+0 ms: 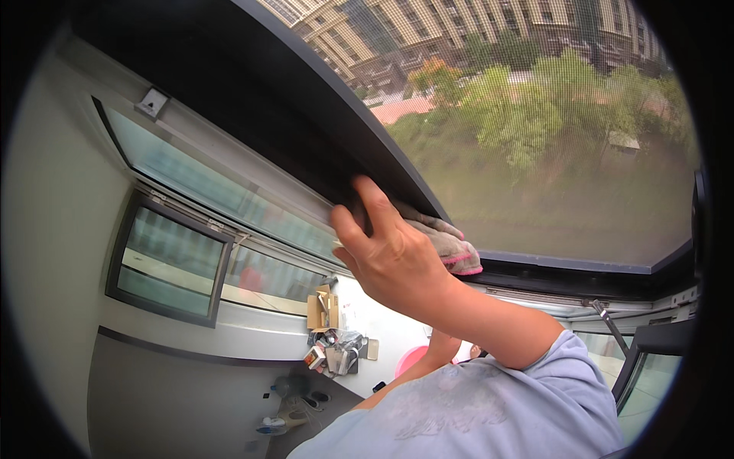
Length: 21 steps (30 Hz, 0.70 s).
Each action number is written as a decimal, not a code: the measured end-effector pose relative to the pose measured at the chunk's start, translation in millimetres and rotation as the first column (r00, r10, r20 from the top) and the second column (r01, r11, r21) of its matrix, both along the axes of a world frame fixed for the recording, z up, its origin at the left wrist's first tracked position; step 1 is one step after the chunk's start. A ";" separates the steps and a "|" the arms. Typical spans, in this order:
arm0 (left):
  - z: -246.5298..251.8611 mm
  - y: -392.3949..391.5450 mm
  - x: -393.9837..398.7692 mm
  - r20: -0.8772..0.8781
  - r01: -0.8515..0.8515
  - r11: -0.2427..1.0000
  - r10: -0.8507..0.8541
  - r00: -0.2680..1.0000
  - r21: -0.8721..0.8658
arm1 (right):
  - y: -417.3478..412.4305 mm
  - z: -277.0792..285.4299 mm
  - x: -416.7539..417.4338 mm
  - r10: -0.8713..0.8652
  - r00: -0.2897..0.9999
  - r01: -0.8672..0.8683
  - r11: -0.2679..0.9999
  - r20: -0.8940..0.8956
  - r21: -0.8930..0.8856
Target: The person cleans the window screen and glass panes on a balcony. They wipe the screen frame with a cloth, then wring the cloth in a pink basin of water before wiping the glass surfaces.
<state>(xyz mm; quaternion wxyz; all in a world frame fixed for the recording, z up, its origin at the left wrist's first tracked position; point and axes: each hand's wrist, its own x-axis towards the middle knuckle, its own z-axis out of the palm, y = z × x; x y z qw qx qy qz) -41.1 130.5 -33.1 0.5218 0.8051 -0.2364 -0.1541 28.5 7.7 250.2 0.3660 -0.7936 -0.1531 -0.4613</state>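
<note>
My right hand [395, 252] reaches up and left across the view, its fingers bent against the dark window frame [321, 115]. Under its palm and along its far side is a bunched grey cloth with pink edging [456, 246], which it holds against the frame's lower corner. Beyond the frame spans an insect screen [550, 189], with trees and buildings outside. My left arm passes below the right forearm; the left hand [446, 346] is mostly hidden behind it, so its grip cannot be seen. Near it is a pink basin [410, 361], partly covered by the arms.
On the white surface lie an open cardboard box [322, 310], a pile of small items and plastic wrapping [344, 350]. A dark-framed window sash [169, 261] stands at the left; another sash [654, 367] with a metal stay arm [610, 326] is at the right. Shoes [312, 400] lie below.
</note>
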 end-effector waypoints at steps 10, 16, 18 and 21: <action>39.8 -7.6 -2.9 -0.078 -0.048 0.998 0.050 0.996 0.028 | -23.1 -65.0 -12.7 0.236 0.937 -0.150 0.938 -0.257 0.313; 40.7 -3.1 -6.3 -0.049 -0.032 0.999 0.033 0.998 0.032 | -6.4 8.4 -3.1 0.252 0.955 -0.287 0.919 0.154 0.271; 42.2 -1.6 -8.6 -0.028 -0.048 0.999 0.048 0.998 0.020 | -5.3 11.5 -2.2 0.148 0.985 -0.165 0.960 0.093 0.228; 27.2 2.9 -6.2 -0.060 -0.059 0.998 0.061 0.996 0.036 | -4.1 3.9 -3.3 0.033 0.999 -0.030 0.993 -0.024 0.111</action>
